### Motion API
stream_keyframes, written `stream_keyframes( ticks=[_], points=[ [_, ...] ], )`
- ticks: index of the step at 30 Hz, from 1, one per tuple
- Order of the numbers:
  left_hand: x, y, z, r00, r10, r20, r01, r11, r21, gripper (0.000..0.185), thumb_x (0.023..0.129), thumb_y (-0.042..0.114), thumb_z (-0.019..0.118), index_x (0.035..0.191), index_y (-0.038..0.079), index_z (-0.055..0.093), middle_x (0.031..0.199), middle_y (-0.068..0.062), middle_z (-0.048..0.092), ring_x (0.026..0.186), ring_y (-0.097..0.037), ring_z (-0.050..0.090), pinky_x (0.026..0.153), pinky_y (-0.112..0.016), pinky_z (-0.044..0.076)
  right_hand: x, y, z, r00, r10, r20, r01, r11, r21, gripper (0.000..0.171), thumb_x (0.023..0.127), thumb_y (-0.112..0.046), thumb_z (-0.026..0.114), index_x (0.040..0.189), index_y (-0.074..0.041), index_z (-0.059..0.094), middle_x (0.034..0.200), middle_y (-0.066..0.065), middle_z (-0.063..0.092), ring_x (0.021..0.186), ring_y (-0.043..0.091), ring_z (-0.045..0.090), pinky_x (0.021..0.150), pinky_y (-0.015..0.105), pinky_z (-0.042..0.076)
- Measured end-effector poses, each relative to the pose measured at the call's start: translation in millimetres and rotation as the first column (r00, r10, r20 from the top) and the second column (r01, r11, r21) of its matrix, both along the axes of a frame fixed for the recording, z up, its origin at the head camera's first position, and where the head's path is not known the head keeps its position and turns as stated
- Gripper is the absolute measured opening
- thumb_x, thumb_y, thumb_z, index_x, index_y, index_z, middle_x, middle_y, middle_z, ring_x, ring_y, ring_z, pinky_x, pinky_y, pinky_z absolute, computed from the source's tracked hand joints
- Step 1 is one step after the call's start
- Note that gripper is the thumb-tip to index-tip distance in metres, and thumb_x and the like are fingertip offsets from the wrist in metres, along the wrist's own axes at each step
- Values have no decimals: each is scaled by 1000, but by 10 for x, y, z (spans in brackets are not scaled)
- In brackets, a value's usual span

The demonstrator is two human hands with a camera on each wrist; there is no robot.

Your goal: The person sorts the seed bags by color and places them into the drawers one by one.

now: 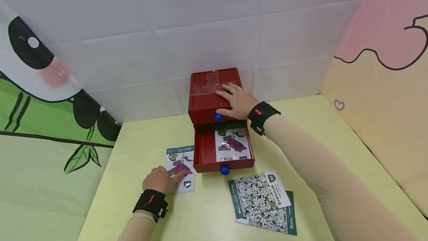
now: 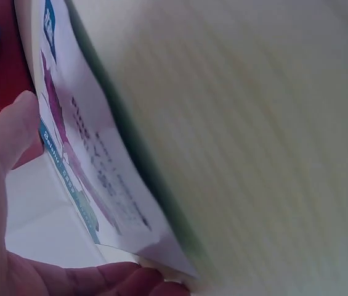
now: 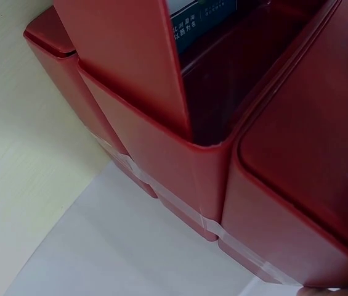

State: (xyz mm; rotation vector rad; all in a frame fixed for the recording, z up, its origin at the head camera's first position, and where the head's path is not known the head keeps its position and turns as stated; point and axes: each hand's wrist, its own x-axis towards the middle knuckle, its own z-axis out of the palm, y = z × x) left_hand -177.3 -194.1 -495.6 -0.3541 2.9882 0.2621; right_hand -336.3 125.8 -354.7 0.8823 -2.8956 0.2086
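My left hand (image 1: 162, 180) is at a seed packet (image 1: 180, 187) with a purple flower, left of the drawer box. Its thumb lies over the packet, and in the left wrist view its fingers curl at the packet's edge, gripping it. My right hand (image 1: 241, 102) rests with spread fingers on top of the red drawer box (image 1: 204, 103); its thumb is near the upper blue knob (image 1: 218, 117). Below, a pulled-out drawer (image 1: 204, 148) holds another purple-flower packet (image 1: 233, 148). In the right wrist view the box's red side (image 3: 155, 135) fills much of the frame.
Two overlapping packets, the upper with white flowers (image 1: 255, 196), lie right of centre on the pale yellow table (image 1: 200, 218). A white wall sheet (image 1: 150, 66) stands behind the box. Clear tape (image 1: 212, 79) crosses the box top.
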Motion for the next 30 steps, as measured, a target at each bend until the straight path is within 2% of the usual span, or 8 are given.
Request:
stream_keyframes(
  ticks=[8, 21, 26, 30],
  points=[
    [-3, -3, -6, 1000, -22, 4, 22, 1000, -12, 78, 72, 69, 68, 85, -5, 52, 59, -10, 45, 53, -25, 48, 48, -33, 34, 0, 0, -1, 1000, 0, 5, 0, 1000, -4, 78, 88, -64, 50, 152, -23, 31, 156, 10, 25, 144, 32, 17, 112, 59, 12],
    [-1, -102, -30, 1000, -21, 14, 20, 998, 57, 72, 76, 61, 70, 90, -6, 47, 63, -12, 48, 56, -26, 49, 49, -34, 34, -4, 2, 2, 1000, 2, 15, -2, 1000, -11, 79, 88, -65, 49, 152, -23, 31, 156, 9, 25, 144, 31, 16, 113, 58, 10],
    [-19, -163, -61, 1000, -12, -1, 12, 995, 104, 66, 79, 56, 70, 90, -4, 47, 63, -12, 49, 55, -25, 49, 48, -34, 33, -7, 6, -3, 1000, 5, 5, -5, 1000, -17, 79, 88, -65, 50, 151, -22, 32, 156, 10, 26, 144, 32, 17, 113, 58, 12],
    [-21, -205, -64, 999, 1, -39, 6, 985, 172, 54, 83, 46, 71, 90, -3, 50, 65, -11, 52, 57, -25, 49, 48, -34, 34, 1, 8, 2, 1000, 4, 5, -4, 1000, -11, 78, 88, -64, 50, 151, -23, 31, 156, 10, 26, 144, 31, 17, 113, 58, 12]
  ],
)
